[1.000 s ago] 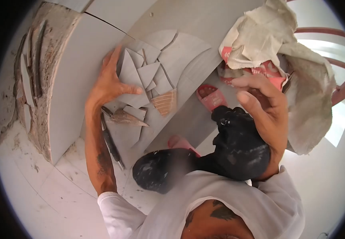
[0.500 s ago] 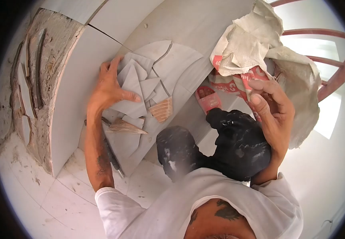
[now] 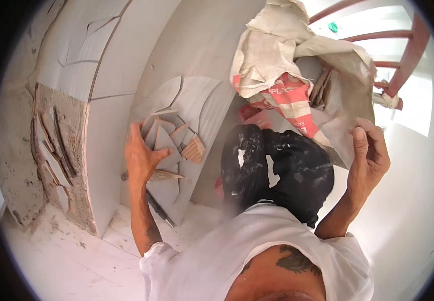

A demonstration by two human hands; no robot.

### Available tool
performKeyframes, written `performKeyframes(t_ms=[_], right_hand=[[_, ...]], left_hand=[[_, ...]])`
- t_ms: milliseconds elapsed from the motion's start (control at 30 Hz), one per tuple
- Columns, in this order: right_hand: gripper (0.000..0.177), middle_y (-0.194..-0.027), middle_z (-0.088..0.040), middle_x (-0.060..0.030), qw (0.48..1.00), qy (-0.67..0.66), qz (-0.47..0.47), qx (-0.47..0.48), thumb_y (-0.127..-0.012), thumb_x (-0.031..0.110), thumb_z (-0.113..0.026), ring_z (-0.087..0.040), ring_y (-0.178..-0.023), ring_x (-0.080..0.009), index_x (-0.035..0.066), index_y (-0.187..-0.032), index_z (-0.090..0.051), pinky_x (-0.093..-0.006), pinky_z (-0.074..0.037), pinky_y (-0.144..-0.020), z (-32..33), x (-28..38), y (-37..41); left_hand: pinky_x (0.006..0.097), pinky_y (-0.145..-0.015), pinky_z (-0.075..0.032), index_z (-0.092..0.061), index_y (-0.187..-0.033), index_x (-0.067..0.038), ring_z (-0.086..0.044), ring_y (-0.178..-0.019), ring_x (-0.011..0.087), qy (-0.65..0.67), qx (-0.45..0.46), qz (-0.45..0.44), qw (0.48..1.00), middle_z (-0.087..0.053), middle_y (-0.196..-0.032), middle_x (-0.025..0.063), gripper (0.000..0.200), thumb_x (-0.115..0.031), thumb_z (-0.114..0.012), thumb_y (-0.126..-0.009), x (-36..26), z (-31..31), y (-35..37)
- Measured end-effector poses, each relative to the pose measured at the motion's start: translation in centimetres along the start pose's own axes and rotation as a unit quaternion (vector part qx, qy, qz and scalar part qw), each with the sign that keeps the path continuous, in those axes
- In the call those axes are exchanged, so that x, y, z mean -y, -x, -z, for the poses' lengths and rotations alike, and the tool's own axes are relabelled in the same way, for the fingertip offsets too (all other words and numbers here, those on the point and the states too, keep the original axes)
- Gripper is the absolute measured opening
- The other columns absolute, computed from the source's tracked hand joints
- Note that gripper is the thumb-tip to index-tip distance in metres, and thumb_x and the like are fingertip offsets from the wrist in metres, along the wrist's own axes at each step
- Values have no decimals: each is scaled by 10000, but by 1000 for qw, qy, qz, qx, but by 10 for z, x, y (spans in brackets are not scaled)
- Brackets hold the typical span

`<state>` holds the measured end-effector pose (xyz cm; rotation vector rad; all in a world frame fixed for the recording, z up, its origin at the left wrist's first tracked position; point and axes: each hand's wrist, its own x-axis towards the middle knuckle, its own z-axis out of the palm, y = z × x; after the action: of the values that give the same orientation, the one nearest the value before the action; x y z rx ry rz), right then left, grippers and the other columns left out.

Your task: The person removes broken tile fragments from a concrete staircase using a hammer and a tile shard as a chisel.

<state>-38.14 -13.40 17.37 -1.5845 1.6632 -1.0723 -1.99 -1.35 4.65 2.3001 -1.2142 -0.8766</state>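
My left hand (image 3: 144, 154) is closed round a loose pile of broken tile pieces (image 3: 163, 138), with the thumb across the front shards and the fingers behind. Next to it lies a shard (image 3: 193, 149) with its ribbed brown underside up. My right hand (image 3: 370, 153) has thumb and forefinger pinched at the edge of a torn paper sack (image 3: 290, 95) with red and white print. Brownish shards (image 3: 322, 88) show inside the sack's mouth. The exact grip on the paper is partly hidden by the fingers.
Below my left hand lies a dark bar-like tool (image 3: 159, 208). Tile strips (image 3: 51, 160) sit in a rough mortar recess at left. Red metal rails (image 3: 402, 55) stand behind the sack. My knees in black trousers (image 3: 277, 165) are between the hands.
My right hand has moved right and down, and the sack's mouth now shows its contents. Under my left hand the tile pieces have been drawn together and tilted. The view has shifted.
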Motion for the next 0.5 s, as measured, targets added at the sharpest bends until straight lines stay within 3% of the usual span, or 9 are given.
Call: performKeyframes(t_ms=[67,167,267,300,400,500], right_hand=[[159,-927,-624,-42,999,14,7,-46,-900,75,-666,-558,-853,-108,-27,-1023,-657,-234,-434,-810,16,-5,1],[172,-993,-615,-59,987,58,62,-138,-892,93,-677,-555,-920,-149,-1,-1035,-664,-264,-444,-825,27,-14,-10],[193,-1153,-559,-100,949,279,104,-106,-877,116,-688,-519,-1052,-211,56,-1061,-676,-321,-440,-885,36,-5,-24],[225,-1292,-462,-132,958,269,28,-99,-860,168,-703,-454,-1166,-282,112,-1077,-686,-388,-406,-958,33,0,-25],[257,-1348,-423,-151,903,410,116,-52,-857,210,-701,-433,-1214,-328,117,-1096,-682,-436,-389,-986,43,-22,-30],[309,-1381,-413,-163,904,427,26,-21,-871,243,-681,-403,-1262,-377,118,-1152,-657,-484,-412,-960,59,-40,-23]], left_hand=[[391,-846,-498,-454,-1163,8,-612,-929,319,60,29,-7,998,-608,-1007,186,803,-64,-887,-490,7,0,-6],[359,-823,-504,-451,-1154,36,-611,-925,268,83,64,2,995,-606,-1024,176,781,-93,-884,-517,18,2,-15],[360,-821,-515,-451,-1157,55,-614,-916,260,170,75,53,981,-605,-1025,173,786,-134,-893,-534,23,2,-15],[359,-821,-517,-454,-1164,57,-615,-918,259,172,81,77,979,-604,-1024,172,795,-141,-895,-533,26,5,-15],[358,-824,-521,-462,-1188,60,-617,-928,255,199,90,107,970,-604,-1032,164,824,-157,-901,-525,33,9,-23],[363,-832,-524,-469,-1213,52,-620,-946,253,301,92,89,945,-609,-1056,146,849,-160,-907,-517,30,5,-24]])
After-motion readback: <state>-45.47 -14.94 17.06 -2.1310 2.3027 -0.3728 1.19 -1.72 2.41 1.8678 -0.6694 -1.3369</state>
